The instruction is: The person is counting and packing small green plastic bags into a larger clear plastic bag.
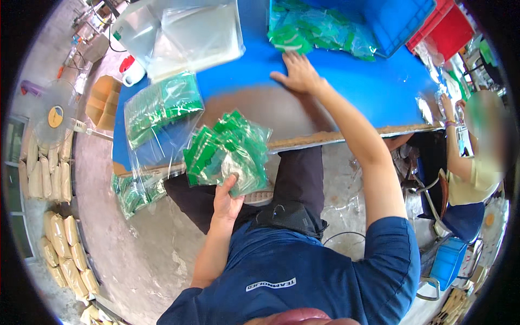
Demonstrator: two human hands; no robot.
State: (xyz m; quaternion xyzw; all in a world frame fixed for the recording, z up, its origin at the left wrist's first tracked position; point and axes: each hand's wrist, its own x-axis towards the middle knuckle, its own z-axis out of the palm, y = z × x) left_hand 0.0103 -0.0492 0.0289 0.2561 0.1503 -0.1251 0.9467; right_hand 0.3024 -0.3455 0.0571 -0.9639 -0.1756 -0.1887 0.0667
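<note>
Grasping in the bare left hand (226, 200), with the thumb on top, a fanned bunch of flat green packets in clear plastic sleeves (225, 149). Held just off the near edge of the blue-topped table (368, 89), left of its middle. Spread unevenly, with corners jutting in several directions; coloured bright green over the upper part, whitish and silvery near the thumb; gleaming with creased highlights along the clear film. Too closely overlapped to count.

Reaching with the bare right hand (300, 76) across the table toward its far side, with fingers extended and thumb spread apart. Meeting with the fingertips the front of a loose heap of similar green packets (325, 32), gathered in and at the mouth of a blue plastic crate (403, 30) on the table's far right. Cannot tell whether pinching any.

Showing, on the table's left part, a clear plastic bag of green packets (165, 105), with loose film drooping over the near edge. Showing also, below the table's near left corner, more bagged green packets (135, 194); at its far left, a translucent whitish plastic bin (135, 24) with flat clear sheets (197, 35) and, closer to the left edge, a red-and-white mug (131, 70).
</note>
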